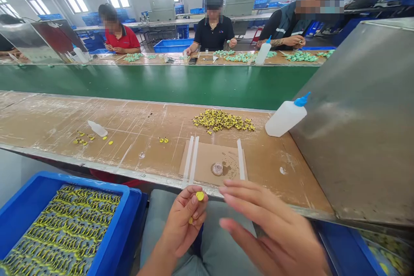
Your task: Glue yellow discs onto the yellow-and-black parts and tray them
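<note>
My left hand (187, 220) is closed around a small round yellow piece (200, 196), held up between thumb and forefinger; a bit of another yellow piece shows lower among its fingers. To its right, my right hand (268, 224) is spread and slightly blurred, with nothing seen in it. Beyond the hands a cardboard sheet (207, 155) with white tape strips bears a small clear round dish (217, 169) beside dark wet spots. Behind the sheet lies a heap of small yellow and black parts (223, 120).
A white bottle with a blue tip (286, 117) leans by a metal housing (365, 129) at right. A small bottle (97, 129) and several yellow pieces lie left. A blue tray (124, 194) holds rows of parts. People sit beyond the green belt (161, 84).
</note>
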### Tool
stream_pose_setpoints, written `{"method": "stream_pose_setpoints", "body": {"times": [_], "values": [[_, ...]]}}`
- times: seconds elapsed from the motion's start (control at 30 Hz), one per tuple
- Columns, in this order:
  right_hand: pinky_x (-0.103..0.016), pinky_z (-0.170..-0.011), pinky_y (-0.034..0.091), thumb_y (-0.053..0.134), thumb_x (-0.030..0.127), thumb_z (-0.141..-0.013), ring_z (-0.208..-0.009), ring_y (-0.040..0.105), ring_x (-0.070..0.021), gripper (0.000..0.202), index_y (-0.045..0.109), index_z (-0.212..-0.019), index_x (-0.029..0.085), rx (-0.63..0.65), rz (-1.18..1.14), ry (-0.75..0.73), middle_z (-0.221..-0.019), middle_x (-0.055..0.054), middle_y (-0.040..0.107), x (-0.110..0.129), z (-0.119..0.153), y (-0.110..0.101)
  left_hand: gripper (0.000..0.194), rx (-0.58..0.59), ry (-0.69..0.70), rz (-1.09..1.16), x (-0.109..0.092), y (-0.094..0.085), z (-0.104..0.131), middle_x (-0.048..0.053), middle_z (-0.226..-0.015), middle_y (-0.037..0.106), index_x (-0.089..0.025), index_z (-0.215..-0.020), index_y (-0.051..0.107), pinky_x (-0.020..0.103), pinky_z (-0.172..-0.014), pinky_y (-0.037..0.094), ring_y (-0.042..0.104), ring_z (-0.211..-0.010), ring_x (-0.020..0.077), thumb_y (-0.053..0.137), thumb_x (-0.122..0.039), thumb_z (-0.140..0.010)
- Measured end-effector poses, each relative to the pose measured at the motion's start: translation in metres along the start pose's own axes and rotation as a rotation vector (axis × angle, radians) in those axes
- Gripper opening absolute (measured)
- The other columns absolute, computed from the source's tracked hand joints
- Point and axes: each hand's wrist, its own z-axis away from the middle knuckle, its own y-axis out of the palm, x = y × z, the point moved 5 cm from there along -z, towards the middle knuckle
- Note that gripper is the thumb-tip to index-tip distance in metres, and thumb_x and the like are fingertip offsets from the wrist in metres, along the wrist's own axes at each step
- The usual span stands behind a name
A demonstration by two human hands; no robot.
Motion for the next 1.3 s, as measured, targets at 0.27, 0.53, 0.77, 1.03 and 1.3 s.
{"method": "stream_pose_setpoints", "body": {"times": [0.27,0.53,0.77,1.03,1.3], "values": [[-0.029,-0.079,0.058,0.066,0.014,-0.085,-0.094,0.068,-0.0184,0.026,0.072,-0.105,0.030,0.116,-0.093,0.104,-0.105,-0.005,0.071,-0.040,0.005,0.050,0.019,-0.074,0.053,-0.136,0.002,-0.005,0.001,-0.002,-0.063,0.056,-0.017,-0.088,0.074,0.017,-0.050,0.033,0.038,-0.049,0.0022,0.081,-0.024,-0.071],[-0.029,-0.082,0.055,0.065,0.008,-0.084,-0.094,0.067,-0.0163,0.038,0.069,-0.112,0.032,0.145,-0.204,0.053,-0.103,-0.003,0.072,-0.049,0.008,0.053,0.030,-0.158,-0.024,-0.078,0.012,-0.016,0.004,-0.003,-0.059,0.055,-0.018,-0.096,0.077,0.015,-0.046,0.030,0.034,-0.047,0.0009,0.084,-0.025,-0.067],[-0.030,-0.083,0.054,0.065,0.012,-0.085,-0.094,0.065,-0.0167,0.034,0.069,-0.112,0.032,0.163,-0.195,0.069,-0.103,-0.004,0.069,-0.061,0.018,0.060,0.031,-0.259,-0.029,-0.011,0.020,-0.023,0.011,-0.002,-0.065,0.057,-0.017,-0.098,0.075,0.013,-0.045,0.031,0.035,-0.049,0.0005,0.083,-0.024,-0.069],[-0.029,-0.083,0.054,0.065,0.013,-0.085,-0.098,0.061,-0.0156,0.034,0.070,-0.112,0.032,0.152,-0.139,0.054,-0.106,-0.005,0.060,-0.068,0.026,0.063,0.028,-0.277,-0.032,-0.013,0.022,-0.020,0.011,0.001,-0.071,0.064,-0.015,-0.095,0.076,0.013,-0.045,0.035,0.037,-0.048,0.0001,0.083,-0.022,-0.069],[-0.029,-0.076,0.052,0.064,0.020,-0.085,-0.084,0.067,-0.0166,0.011,0.071,-0.094,0.023,0.081,0.125,0.109,-0.094,-0.005,0.071,-0.110,-0.043,0.034,0.024,-0.272,0.099,0.021,-0.002,-0.024,-0.007,0.004,-0.087,0.067,-0.014,-0.103,0.072,0.010,-0.042,0.037,0.047,-0.056,0.0014,0.074,-0.017,-0.079]]}}
